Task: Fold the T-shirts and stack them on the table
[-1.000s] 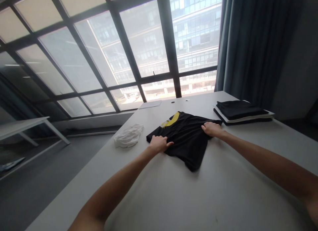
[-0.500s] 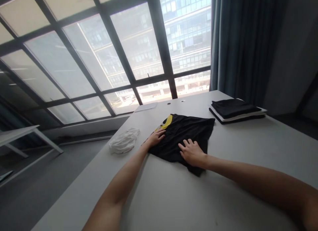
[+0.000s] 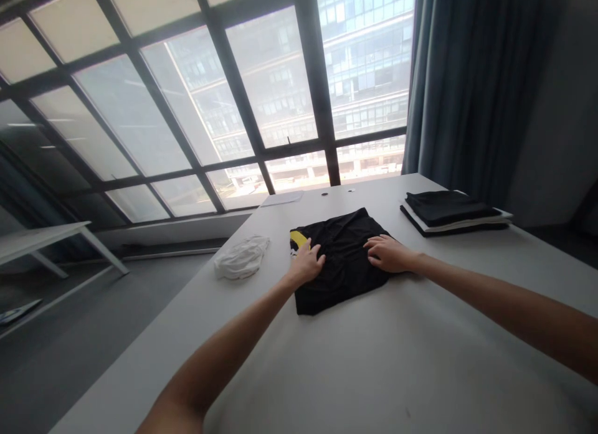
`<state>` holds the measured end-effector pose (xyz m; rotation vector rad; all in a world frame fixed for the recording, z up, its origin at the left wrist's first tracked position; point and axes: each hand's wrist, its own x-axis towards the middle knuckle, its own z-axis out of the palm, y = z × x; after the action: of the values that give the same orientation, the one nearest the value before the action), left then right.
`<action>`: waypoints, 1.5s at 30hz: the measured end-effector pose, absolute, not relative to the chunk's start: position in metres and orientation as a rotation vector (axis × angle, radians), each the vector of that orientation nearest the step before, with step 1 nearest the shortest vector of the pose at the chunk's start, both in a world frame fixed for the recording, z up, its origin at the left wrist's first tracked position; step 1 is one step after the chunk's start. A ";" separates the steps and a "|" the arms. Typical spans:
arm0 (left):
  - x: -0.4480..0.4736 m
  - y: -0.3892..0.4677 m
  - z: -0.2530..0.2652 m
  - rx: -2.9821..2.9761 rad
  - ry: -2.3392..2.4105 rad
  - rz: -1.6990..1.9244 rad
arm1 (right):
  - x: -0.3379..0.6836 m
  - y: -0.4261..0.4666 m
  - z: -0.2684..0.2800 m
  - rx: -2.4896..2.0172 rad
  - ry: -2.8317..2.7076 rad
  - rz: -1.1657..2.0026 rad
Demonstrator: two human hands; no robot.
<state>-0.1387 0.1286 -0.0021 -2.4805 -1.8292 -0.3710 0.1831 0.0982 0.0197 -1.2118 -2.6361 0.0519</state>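
A black cloth garment, folded into a rough rectangle with some wrinkles, lies on the white table. A yellow print shows at its left edge. My left hand rests on the garment's left part, just beside the print, with its fingers apart. Over at the right edge, my right hand lies on the cloth, its fingers extended and slightly bent. Neither hand appears to pinch the fabric.
A crumpled white cloth lies left of the garment. Folded black and white garments form a stack at the right. White paper sits at the far edge of the table. Another table stands at the left.
The black garment has turned and now lies in a squarer shape. My right hand has moved away from me to its right edge; my left hand stays by the yellow print. The view has shifted slightly.
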 end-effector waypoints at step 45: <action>-0.186 0.167 -0.022 -2.287 -2.216 -0.253 | 0.221 0.148 -0.038 -1.537 -2.400 0.164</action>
<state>-0.1858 0.1672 -0.0220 -2.2871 -2.2159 -0.2528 0.2210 0.1480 -0.0380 -1.5367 -2.4004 0.1637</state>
